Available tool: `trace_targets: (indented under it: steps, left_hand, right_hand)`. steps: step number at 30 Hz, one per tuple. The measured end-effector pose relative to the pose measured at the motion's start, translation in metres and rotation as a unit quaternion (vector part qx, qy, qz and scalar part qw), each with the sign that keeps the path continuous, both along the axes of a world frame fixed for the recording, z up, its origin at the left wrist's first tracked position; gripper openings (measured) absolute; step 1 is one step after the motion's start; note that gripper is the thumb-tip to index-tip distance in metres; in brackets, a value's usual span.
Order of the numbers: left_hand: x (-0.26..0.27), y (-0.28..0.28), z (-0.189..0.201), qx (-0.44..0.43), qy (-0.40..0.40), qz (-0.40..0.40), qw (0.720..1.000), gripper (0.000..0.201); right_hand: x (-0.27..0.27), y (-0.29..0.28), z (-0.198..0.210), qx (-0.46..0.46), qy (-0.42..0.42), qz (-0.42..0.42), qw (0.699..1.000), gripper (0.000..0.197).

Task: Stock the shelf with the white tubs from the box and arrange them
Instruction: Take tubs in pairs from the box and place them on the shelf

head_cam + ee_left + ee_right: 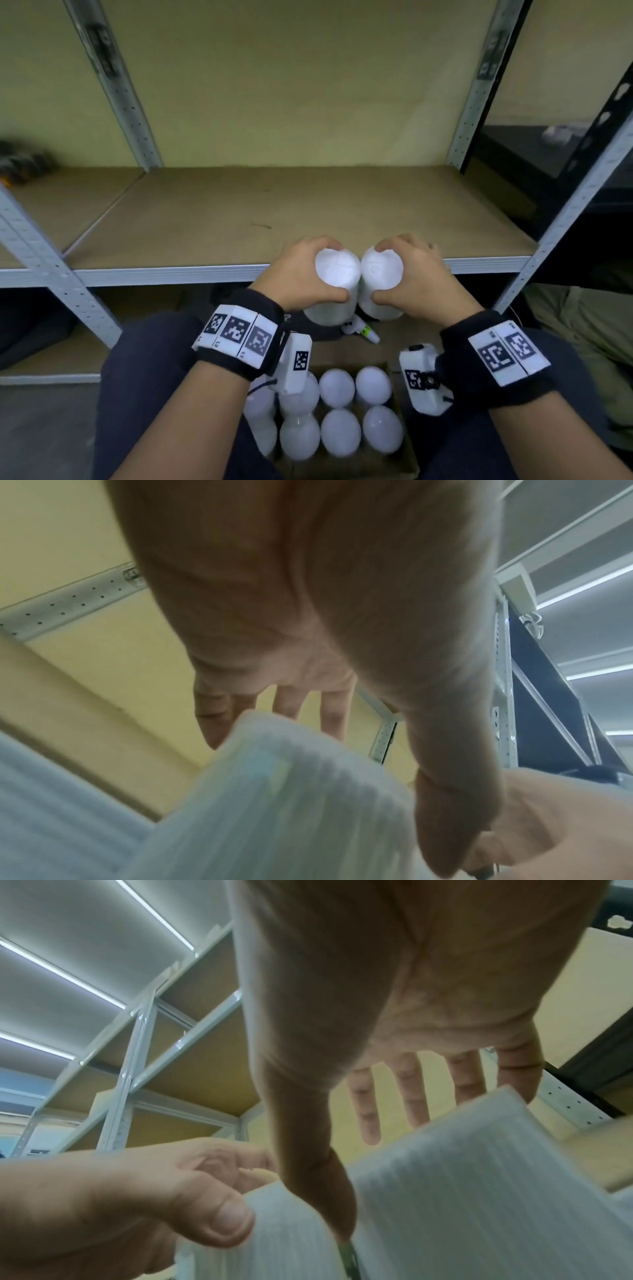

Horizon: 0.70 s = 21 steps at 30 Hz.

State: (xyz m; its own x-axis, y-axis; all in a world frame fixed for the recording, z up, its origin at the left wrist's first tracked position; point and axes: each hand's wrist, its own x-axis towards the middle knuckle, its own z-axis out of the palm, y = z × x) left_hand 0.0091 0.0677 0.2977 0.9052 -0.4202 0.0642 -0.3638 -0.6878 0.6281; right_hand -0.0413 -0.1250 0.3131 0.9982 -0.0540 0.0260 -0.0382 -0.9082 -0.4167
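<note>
Left hand [294,274] and right hand [416,274] each grip a ribbed white plastic tub [334,284], mid-carry; next, set both on the bare brown shelf board [308,205]

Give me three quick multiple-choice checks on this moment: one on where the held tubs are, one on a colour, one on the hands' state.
1. Where are the two held tubs?
A. Standing at the back of the shelf
B. In the air at the shelf's front edge
C. Inside the box

2. What colour is the shelf board?
A. Brown
B. Red
C. Black

3. What are the hands doing?
A. Both hang idle
B. Only the left holds a tub
C. Each grips one tub

Answers:
1 B: left tub and right tub are held over the shelf rim.
2 A: the board is brown.
3 C: left hand and right hand each wrap one.
</note>
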Motion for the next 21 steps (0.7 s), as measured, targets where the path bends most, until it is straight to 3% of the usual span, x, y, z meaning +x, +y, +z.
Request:
trace_targets:
  steps: [8, 15, 21]
  left_hand:
    - [0.036, -0.010, 0.023, -0.053, -0.038, 0.041, 0.997, 0.052]
    - [0.076, -0.020, 0.007, -0.028, -0.015, 0.052, 0.998, 0.050]
    - [0.085, -0.020, 0.006, -0.011, -0.021, 0.038, 0.999, 0.043]
  right_hand:
    - [0.043, -0.008, 0.022, 0.018, -0.069, -0.012, 0.997, 0.053]
    - [0.094, -0.018, -0.006, 0.059, -0.062, -0.006, 0.996, 0.045]
    - [0.101, -0.023, -0.013, 0.047, -0.071, -0.001, 0.996, 0.047]
